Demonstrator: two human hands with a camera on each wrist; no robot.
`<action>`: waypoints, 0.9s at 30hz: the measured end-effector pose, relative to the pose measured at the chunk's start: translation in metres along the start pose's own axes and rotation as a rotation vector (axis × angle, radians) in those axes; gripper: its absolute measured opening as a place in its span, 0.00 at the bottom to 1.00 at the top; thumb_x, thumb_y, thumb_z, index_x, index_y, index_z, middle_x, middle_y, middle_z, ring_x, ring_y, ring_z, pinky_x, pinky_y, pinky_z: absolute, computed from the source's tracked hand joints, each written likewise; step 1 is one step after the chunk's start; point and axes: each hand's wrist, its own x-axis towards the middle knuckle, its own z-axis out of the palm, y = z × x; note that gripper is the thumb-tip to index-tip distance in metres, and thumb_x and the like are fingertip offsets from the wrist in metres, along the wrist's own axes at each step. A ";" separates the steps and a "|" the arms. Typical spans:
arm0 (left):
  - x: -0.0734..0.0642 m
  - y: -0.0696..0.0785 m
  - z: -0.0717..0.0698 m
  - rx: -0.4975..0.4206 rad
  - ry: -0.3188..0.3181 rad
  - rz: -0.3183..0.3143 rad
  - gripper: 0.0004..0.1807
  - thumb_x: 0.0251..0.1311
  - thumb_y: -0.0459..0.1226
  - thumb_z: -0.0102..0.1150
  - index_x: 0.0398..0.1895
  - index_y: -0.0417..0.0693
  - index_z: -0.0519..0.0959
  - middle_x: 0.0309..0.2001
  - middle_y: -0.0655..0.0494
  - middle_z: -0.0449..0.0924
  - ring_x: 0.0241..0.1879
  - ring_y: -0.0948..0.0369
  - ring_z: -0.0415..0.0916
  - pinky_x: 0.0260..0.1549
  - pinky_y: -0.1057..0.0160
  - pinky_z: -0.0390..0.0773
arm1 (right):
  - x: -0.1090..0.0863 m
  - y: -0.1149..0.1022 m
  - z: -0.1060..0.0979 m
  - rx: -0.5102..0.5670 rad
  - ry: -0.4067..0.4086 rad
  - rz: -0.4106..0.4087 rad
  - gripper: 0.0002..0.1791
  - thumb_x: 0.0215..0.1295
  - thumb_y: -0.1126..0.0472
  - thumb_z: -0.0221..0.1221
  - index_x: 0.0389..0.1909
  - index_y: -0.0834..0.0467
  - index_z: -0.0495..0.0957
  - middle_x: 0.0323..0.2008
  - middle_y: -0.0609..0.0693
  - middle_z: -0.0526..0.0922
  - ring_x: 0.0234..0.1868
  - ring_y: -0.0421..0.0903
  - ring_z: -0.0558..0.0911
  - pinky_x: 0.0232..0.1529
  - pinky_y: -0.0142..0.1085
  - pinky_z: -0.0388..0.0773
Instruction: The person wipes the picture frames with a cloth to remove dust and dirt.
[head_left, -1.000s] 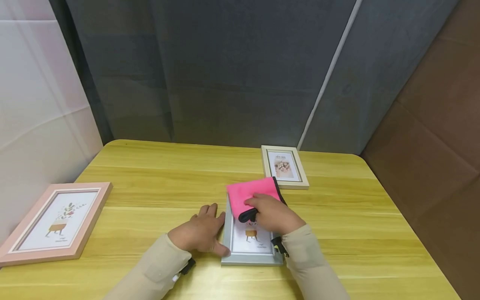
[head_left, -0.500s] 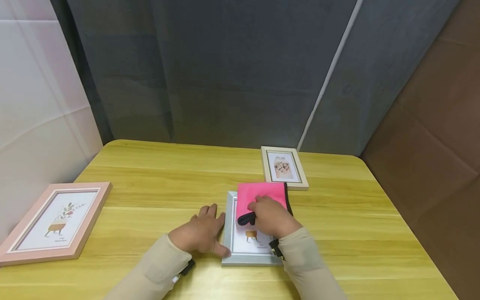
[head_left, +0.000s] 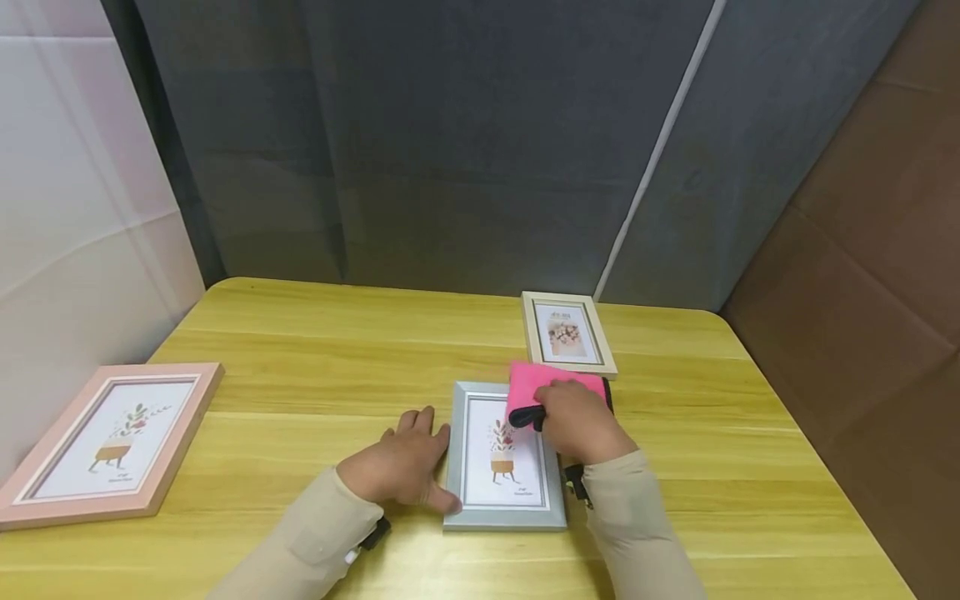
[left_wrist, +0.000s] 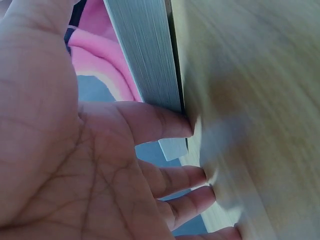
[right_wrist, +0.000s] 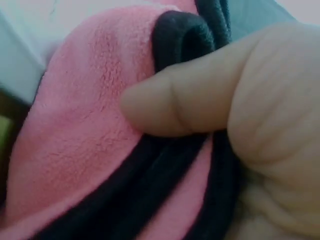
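Note:
A silver-grey picture frame (head_left: pixel 512 520) with a plant-pot print lies flat on the table, nearest the person. My left hand (head_left: pixel 401 462) rests at its left edge, thumb on the lower left corner and fingers spread; in the left wrist view the fingertips touch the wood beside the frame's side (left_wrist: pixel 150 50). My right hand (head_left: pixel 581 421) grips a folded pink cloth (head_left: pixel 525 383) with black edging over the frame's upper right corner. The right wrist view shows the thumb (right_wrist: pixel 175 100) pressed on the cloth's fleecy folds (right_wrist: pixel 95 85).
A larger pink picture frame (head_left: pixel 183 442) lies at the table's left side. Farther back, just beyond the cloth, is a cream picture frame (head_left: pixel 532 333) with a flower print. Grey fabric (head_left: pixel 450 150) hangs behind the yellow wooden table (head_left: pixel 337 350).
My right hand has slid the pink cloth rightward across the silver-grey frame to its upper right corner, uncovering most of the print. The left hand has stayed in place.

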 end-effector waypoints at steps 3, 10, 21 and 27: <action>0.001 -0.001 0.001 0.008 0.002 0.002 0.60 0.37 0.61 0.76 0.68 0.30 0.66 0.69 0.28 0.56 0.68 0.35 0.53 0.58 0.31 0.63 | 0.003 -0.002 0.005 -0.038 -0.017 -0.011 0.12 0.63 0.68 0.60 0.47 0.60 0.83 0.36 0.53 0.81 0.38 0.51 0.77 0.47 0.47 0.76; 0.001 -0.001 0.000 0.000 -0.008 -0.001 0.60 0.37 0.62 0.75 0.69 0.31 0.66 0.69 0.28 0.56 0.68 0.35 0.52 0.60 0.31 0.61 | 0.009 -0.021 0.018 0.023 -0.076 -0.175 0.21 0.62 0.70 0.58 0.56 0.58 0.81 0.48 0.56 0.83 0.53 0.55 0.78 0.59 0.47 0.72; 0.000 0.000 -0.001 -0.018 -0.005 0.000 0.60 0.37 0.61 0.76 0.69 0.31 0.66 0.70 0.28 0.55 0.69 0.35 0.52 0.60 0.31 0.61 | 0.002 -0.006 0.004 0.146 -0.061 -0.067 0.28 0.64 0.74 0.52 0.65 0.56 0.75 0.66 0.59 0.72 0.69 0.57 0.68 0.69 0.50 0.61; 0.000 0.001 -0.002 -0.016 -0.004 0.001 0.60 0.37 0.61 0.76 0.69 0.30 0.66 0.70 0.27 0.55 0.69 0.35 0.52 0.60 0.30 0.60 | 0.002 0.001 0.003 0.049 -0.039 0.020 0.24 0.64 0.72 0.55 0.61 0.58 0.78 0.53 0.59 0.81 0.52 0.55 0.79 0.60 0.49 0.72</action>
